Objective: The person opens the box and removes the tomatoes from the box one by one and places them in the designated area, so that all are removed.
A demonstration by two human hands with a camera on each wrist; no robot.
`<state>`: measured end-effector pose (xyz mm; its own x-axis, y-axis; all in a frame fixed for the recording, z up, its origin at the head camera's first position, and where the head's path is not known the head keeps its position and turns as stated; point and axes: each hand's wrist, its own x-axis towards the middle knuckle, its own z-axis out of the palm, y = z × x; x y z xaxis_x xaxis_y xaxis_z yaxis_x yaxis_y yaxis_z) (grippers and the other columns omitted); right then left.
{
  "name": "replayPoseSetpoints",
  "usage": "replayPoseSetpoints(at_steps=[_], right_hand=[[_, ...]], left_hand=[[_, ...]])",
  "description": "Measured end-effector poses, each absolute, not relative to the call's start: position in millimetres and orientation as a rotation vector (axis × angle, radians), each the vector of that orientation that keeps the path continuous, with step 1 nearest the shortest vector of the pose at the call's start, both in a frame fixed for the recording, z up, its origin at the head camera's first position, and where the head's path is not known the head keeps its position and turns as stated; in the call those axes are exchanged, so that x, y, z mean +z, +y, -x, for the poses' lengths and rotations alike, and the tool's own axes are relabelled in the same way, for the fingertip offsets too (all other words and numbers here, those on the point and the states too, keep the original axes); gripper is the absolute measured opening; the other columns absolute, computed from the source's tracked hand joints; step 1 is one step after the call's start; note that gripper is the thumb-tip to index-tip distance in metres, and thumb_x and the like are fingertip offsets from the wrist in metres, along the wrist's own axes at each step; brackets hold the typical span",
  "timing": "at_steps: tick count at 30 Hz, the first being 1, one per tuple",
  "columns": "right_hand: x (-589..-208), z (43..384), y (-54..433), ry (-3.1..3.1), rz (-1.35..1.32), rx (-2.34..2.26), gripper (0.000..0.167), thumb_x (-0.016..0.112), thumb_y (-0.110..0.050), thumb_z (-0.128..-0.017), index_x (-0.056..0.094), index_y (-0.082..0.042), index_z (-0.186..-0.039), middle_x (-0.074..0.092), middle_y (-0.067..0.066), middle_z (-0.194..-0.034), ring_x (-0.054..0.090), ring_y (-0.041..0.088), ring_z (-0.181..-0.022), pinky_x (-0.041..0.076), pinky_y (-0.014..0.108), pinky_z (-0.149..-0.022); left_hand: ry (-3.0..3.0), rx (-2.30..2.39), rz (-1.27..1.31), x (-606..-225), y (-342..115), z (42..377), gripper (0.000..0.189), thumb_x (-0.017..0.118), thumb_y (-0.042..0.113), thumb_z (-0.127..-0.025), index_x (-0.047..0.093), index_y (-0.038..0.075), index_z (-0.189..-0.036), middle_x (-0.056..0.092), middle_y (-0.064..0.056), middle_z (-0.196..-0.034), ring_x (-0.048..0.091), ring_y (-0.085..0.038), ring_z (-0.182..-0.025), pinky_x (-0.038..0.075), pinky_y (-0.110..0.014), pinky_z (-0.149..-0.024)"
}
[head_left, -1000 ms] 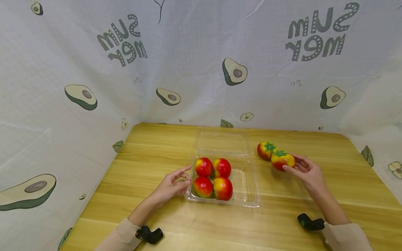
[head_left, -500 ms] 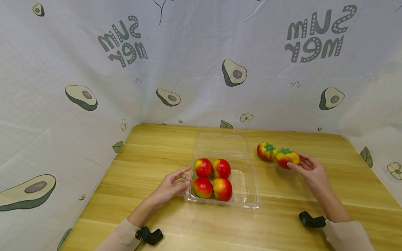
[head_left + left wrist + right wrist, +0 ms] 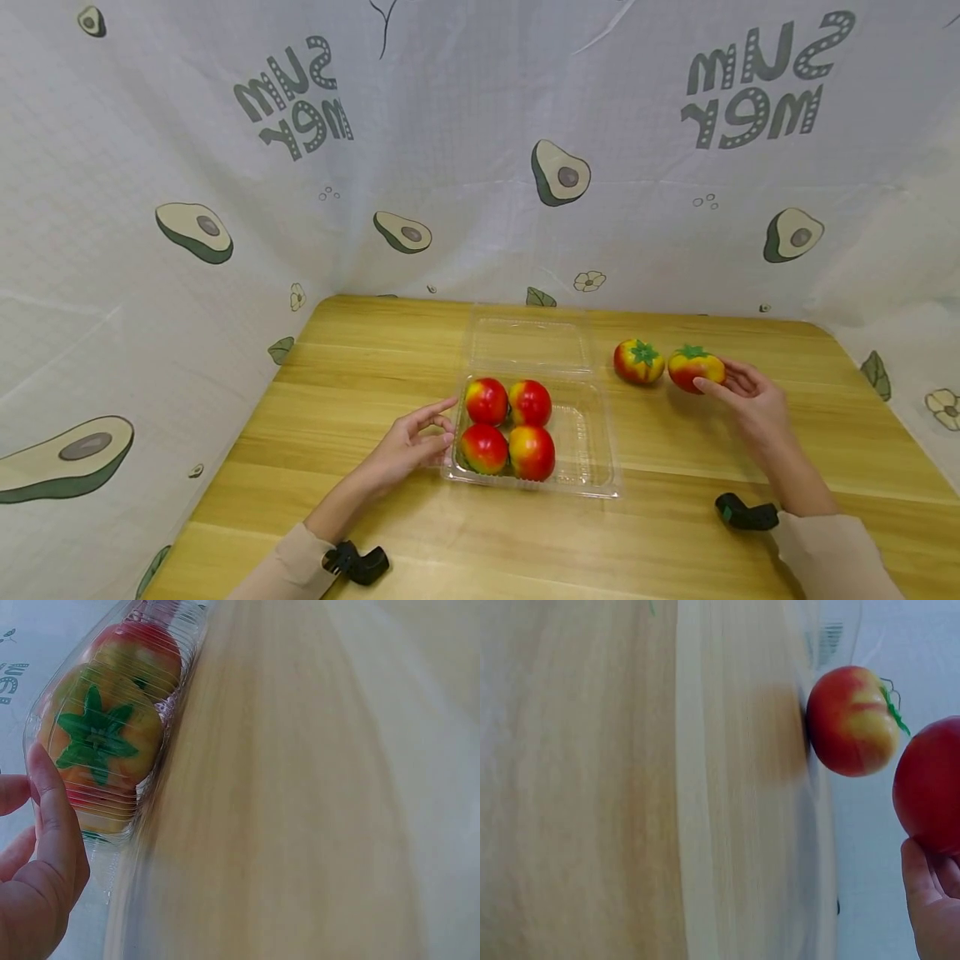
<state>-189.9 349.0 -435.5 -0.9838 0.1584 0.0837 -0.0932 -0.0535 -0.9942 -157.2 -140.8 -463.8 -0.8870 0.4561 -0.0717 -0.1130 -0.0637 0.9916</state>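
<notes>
In the head view my right hand (image 3: 759,412) holds a red-and-yellow toy tomato (image 3: 697,367) with a green leafy top, thumb at its front and fingers behind. A matching tomato (image 3: 637,362) lies on the table just left of it, a small gap between them. At the middle of the table a clear plastic clamshell box (image 3: 581,479) holds several such tomatoes, leafy tops hidden from above. My left hand (image 3: 408,446) rests against the box's left side. In the left wrist view its thumb (image 3: 56,802) touches the ribbed wall, and a tomato's green leaves (image 3: 96,739) show through.
The box's transparent lid (image 3: 531,342) lies folded back behind it. The right part of the box is bare. A wooden table (image 3: 525,550) carries everything, with a printed cloth (image 3: 465,192) hanging at its back and left edges. Black wrist devices (image 3: 363,564) sit at both cuffs.
My right hand has carried its tomato right and slightly back, opening a gap from the other tomato, which before overlapped it in view. My left hand and the box have stayed put.
</notes>
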Motion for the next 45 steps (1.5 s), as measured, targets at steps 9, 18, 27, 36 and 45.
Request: replayPoseSetpoints(at_steps=[9,18,27,36,45], right_hand=[[-437.4,195.5,353.6,-2.047,0.092,2.19,0.035,0.071,-0.002,-0.091,0.059,-0.024,-0.116,0.062,-0.019,-0.109,0.058,-0.007,-0.096,0.048,0.004,-0.079],[-441.0,204.3,359.1,-2.047,0.166,2.233,0.038,0.074,-0.003,-0.089,0.061,-0.022,-0.119,0.063,-0.019,-0.108,0.058,-0.006,-0.096,0.049,0.005,-0.078],[-442.2,209.9,361.1,-2.056,0.228,2.261,0.04,0.076,-0.003,-0.087,0.06,-0.023,-0.118,0.064,-0.02,-0.105,0.059,-0.006,-0.094,0.05,0.006,-0.076],[-448.1,213.4,360.9,-1.985,0.232,2.343,0.041,0.075,0.0,-0.087,0.061,-0.022,-0.118,0.063,-0.017,-0.107,0.058,-0.004,-0.095,0.051,0.008,-0.078],[-448.5,217.6,359.0,-1.839,0.244,2.47,0.039,0.074,0.008,-0.085,0.069,-0.022,-0.109,0.069,-0.013,-0.101,0.062,-0.001,-0.092,0.053,0.011,-0.077]], left_hand=[[1.846,2.0,-0.358,-464.1,-140.5,158.2,0.058,0.06,-0.001,-0.098,0.038,0.004,-0.152,0.051,-0.011,-0.111,0.059,-0.01,-0.075,0.06,-0.029,-0.075],[1.827,2.009,-0.36,-463.5,-140.3,158.1,0.059,0.06,-0.001,-0.098,0.038,0.004,-0.153,0.05,-0.011,-0.111,0.059,-0.011,-0.075,0.06,-0.029,-0.075],[1.803,2.021,-0.37,-464.5,-140.6,158.9,0.06,0.06,-0.001,-0.098,0.036,0.003,-0.153,0.05,-0.009,-0.11,0.06,-0.01,-0.076,0.06,-0.029,-0.077],[1.813,2.018,-0.347,-464.8,-140.1,157.9,0.059,0.06,-0.002,-0.098,0.038,0.003,-0.153,0.05,-0.01,-0.11,0.06,-0.01,-0.075,0.06,-0.029,-0.076],[1.814,2.012,-0.36,-464.9,-141.0,158.1,0.059,0.061,0.001,-0.098,0.037,0.004,-0.153,0.05,-0.01,-0.11,0.061,-0.011,-0.075,0.06,-0.03,-0.077]])
